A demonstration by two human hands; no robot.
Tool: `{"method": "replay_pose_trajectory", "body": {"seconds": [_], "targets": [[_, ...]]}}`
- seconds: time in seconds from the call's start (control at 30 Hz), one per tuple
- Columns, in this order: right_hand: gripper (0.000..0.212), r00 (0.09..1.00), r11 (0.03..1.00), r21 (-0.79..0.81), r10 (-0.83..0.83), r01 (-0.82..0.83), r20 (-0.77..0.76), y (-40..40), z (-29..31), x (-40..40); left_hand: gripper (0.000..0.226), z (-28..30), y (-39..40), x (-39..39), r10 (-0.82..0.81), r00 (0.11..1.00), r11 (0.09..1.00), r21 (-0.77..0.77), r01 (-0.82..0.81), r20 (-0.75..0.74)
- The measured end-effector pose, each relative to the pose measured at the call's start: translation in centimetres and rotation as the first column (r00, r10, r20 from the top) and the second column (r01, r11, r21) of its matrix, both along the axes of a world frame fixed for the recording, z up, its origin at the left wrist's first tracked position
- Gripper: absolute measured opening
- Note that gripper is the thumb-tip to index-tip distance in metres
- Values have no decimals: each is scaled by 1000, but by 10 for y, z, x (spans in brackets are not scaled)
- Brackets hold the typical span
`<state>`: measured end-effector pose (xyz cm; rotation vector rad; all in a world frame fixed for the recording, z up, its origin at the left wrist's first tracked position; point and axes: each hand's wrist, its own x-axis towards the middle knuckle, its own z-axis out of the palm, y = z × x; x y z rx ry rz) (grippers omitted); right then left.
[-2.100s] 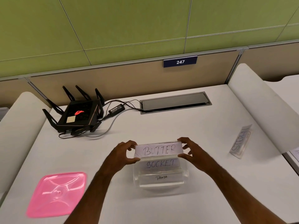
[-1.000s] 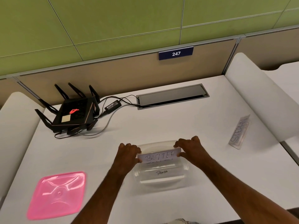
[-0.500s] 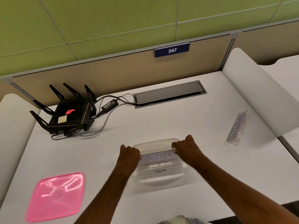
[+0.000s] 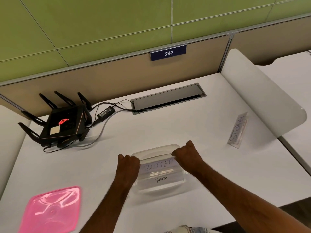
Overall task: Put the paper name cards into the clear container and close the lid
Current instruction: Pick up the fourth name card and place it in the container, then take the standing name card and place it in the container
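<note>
1. Hands meet at the clear plastic rectangular container (image 4: pixel 159 184) standing on the white table (image 4: pixel 168 128).
2. The left hand (image 4: pixel 128 165) and right hand (image 4: pixel 186 155) each curl their fingers onto one end of the white paper name card lettered BUTTER (image 4: pixel 157 166), pinching it just inside the container's open top.
3. Another white card lettered PANDA (image 4: pixel 160 179) lies lower inside the container.
4. The translucent pink square lid (image 4: pixel 50 211) lies flat on the table, well to the left, apart from the container.
5. A clear-sleeved card lettered STEPHAN (image 4: pixel 238 130) lies far right.
</note>
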<state>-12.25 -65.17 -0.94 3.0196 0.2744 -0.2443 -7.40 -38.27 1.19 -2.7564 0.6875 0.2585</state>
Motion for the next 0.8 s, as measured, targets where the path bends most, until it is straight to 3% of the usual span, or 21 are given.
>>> {"method": "replay_pose_trajectory", "body": {"seconds": [0.17,0.3,0.43,0.8], "targets": [[22,985,997,76,-23,10,170,1,16,-12,7,12,-14,-6,53,997,945,-326,-32,55],[20,945,924,369,-206,102,253,-7,25,-23,18,15,-33,-11,76,996,844,-535,-39,47],[17,898,747,620,-414,242,149,-30,29,-29,28,17,-60,-10,37,999,797,-602,-50,-35],[12,775,580,674,-632,457,19,-108,15,-46,34,19,-142,-8,-116,990,761,-647,37,-80]]}}
